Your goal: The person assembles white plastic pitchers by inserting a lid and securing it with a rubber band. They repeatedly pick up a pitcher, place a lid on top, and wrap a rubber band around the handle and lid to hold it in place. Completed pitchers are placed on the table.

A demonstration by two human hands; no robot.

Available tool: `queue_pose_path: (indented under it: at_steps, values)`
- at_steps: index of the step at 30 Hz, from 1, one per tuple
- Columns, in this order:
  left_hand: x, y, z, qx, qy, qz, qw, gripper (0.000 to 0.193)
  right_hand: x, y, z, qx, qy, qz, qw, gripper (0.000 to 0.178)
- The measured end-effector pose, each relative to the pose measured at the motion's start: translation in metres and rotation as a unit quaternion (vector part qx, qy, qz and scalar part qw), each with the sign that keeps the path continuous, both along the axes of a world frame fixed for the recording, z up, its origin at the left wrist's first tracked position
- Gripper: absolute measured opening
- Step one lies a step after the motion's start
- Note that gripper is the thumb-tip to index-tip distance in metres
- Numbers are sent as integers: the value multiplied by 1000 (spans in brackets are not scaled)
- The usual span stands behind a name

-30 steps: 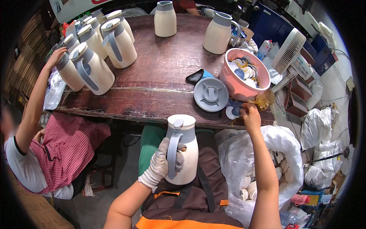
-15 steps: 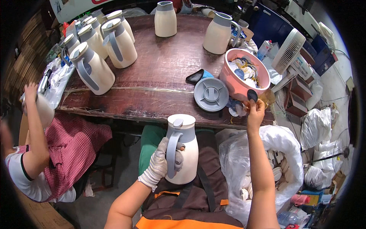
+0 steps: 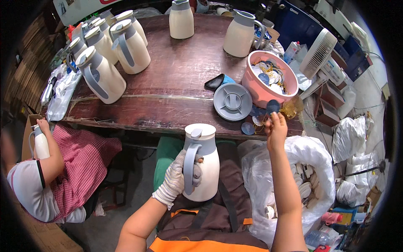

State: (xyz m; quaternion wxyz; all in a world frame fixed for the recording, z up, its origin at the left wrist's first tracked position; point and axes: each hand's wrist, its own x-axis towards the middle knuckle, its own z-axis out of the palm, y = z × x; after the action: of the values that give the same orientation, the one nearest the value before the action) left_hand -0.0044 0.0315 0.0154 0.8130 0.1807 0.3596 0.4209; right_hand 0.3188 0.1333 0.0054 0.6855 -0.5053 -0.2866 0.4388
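Observation:
My left hand, in a whitish glove with bare fingertips, is closed around a cream thermal jug with a grey collar, grey handle and pale lid. The jug stands upright over my lap, its handle toward the glove. My bare right hand pinches a dark blue round hang tag beside the pink basin, at the table's right edge. Gold cord shows beside that tag. The basin holds many white and blue round tags with gold cords. More loose tags lie below it, next to a grey round lid.
Several finished-looking jugs stand at the table's left; two more stand farther back. A plastic-lined sack of pale parts is by my right arm. At left, a co-worker in a checked apron handles another jug.
My right hand has shifted slightly left and lower, and the tag now shows more of its face. The left hand keeps its grip. The co-worker's arm and jug have moved lower.

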Motion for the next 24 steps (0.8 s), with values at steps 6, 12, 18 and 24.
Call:
queue_pose_path:
  at_steps: [6,12,18,24]
  values:
    - [-1,0,-1,7,21,67,998,29,-79,-65,18,-144,-112,311,933,20]
    - [-10,-2,-14,149,255,-2,955,26,-134,-82,15,-72,-246,380,889,20]
    - [-19,2,6,113,195,166,960,20,-103,-78,44,-121,-127,566,805,27]
    - [-6,3,12,248,219,234,914,15,-130,-83,48,-1,168,376,911,31]
